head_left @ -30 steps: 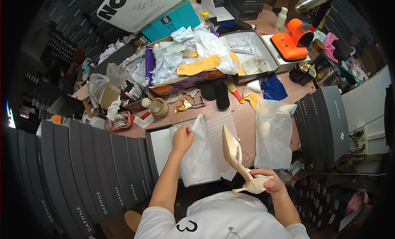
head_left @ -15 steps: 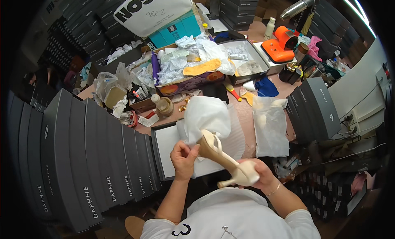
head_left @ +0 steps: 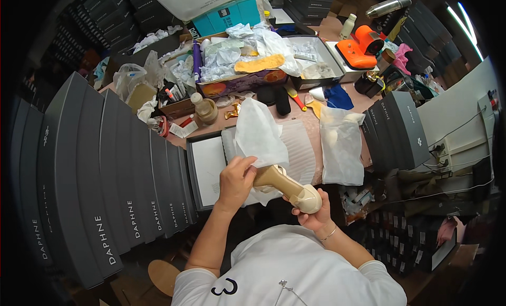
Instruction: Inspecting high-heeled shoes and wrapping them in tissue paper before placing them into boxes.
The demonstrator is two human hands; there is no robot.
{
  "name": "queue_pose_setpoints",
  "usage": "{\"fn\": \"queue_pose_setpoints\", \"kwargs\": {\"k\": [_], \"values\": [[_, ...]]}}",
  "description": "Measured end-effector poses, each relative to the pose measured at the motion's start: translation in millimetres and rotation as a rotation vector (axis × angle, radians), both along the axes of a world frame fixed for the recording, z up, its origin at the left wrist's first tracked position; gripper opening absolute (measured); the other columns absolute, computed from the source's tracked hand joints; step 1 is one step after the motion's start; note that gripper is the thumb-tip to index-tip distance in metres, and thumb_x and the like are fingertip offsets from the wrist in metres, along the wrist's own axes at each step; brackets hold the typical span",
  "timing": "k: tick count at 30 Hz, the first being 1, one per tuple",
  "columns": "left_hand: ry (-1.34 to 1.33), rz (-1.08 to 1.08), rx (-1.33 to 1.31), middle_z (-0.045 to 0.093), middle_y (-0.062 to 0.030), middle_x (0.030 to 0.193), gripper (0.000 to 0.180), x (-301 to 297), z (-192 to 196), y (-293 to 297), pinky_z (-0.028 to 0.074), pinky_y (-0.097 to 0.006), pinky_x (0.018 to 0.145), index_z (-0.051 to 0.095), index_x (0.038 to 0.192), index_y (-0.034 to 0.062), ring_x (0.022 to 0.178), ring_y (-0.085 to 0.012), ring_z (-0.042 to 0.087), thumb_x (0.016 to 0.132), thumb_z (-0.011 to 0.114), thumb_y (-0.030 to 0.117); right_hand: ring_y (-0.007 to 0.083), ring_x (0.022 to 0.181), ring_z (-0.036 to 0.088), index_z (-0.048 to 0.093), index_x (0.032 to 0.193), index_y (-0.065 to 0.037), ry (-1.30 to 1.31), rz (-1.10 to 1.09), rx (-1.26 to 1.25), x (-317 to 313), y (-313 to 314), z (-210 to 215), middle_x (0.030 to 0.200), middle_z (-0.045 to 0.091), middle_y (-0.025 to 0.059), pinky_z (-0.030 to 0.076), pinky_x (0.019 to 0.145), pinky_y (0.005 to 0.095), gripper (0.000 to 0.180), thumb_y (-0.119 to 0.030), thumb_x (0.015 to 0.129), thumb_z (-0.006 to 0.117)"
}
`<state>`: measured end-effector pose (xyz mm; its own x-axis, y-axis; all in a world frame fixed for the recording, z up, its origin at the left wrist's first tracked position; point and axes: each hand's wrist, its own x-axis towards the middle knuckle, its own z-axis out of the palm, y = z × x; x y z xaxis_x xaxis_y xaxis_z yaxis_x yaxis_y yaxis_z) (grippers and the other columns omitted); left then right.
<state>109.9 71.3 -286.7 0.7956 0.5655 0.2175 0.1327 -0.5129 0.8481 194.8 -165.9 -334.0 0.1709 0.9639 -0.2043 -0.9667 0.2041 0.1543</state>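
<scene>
My right hand (head_left: 318,216) holds a cream high-heeled shoe (head_left: 307,198) by its heel end, with the tan sole turned up. The shoe's front end is inside the mouth of a white soft bag (head_left: 257,131), which hides the toe. My left hand (head_left: 235,183) pinches the bag's edge beside the shoe. Beneath them lies an open dark shoe box (head_left: 191,171) with white paper and a ribbed translucent sheet (head_left: 299,142). To the right of it a second white bag (head_left: 341,158) lies flat, with a pale shape showing through.
Dark shoe boxes (head_left: 118,190) stand in a row at my left; more boxes (head_left: 403,129) stand at the right. Farther back are a carton (head_left: 247,83) of crumpled paper, a glue jar (head_left: 206,112), a yellow-and-red brush (head_left: 296,99) and an orange device (head_left: 358,49).
The shoe has turned and its front end has gone farther into the bag. The bag now hangs longer and flatter over it. My right hand has moved slightly left and up.
</scene>
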Motion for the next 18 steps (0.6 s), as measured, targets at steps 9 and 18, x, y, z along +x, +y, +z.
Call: {"fn": "queue_pose_setpoints", "kwargs": {"k": [9, 18], "values": [[-0.455, -0.303, 0.247, 0.054, -0.0055, 0.067, 0.044, -12.3, 50.1, -45.8, 0.042, -0.032, 0.049, 0.068, 0.103, 0.0046, 0.054, -0.0217, 0.053, 0.06, 0.066, -0.003, 0.0206, 0.118, 0.05, 0.045, 0.13, -0.005, -0.377, -0.232, -0.311, -8.2, 65.2, 69.3, 0.127, 0.052, 0.0105, 0.041, 0.099, 0.0412, 0.041, -0.018, 0.092, 0.053], [-0.361, -0.669, -0.041, 0.057, -0.0101, 0.071, 0.045, -43.4, 12.5, -89.5, 0.046, -0.032, 0.055, 0.064, 0.11, 0.0023, 0.059, -0.024, 0.055, 0.066, 0.064, -0.006, 0.0211, 0.119, 0.048, 0.044, 0.131, -0.003, -1.354, 0.051, -0.509, 23.7, 81.2, 20.6, 0.129, 0.05, 0.0106, 0.04, 0.1, 0.0344, 0.039, -0.017, 0.095, 0.049]]}}
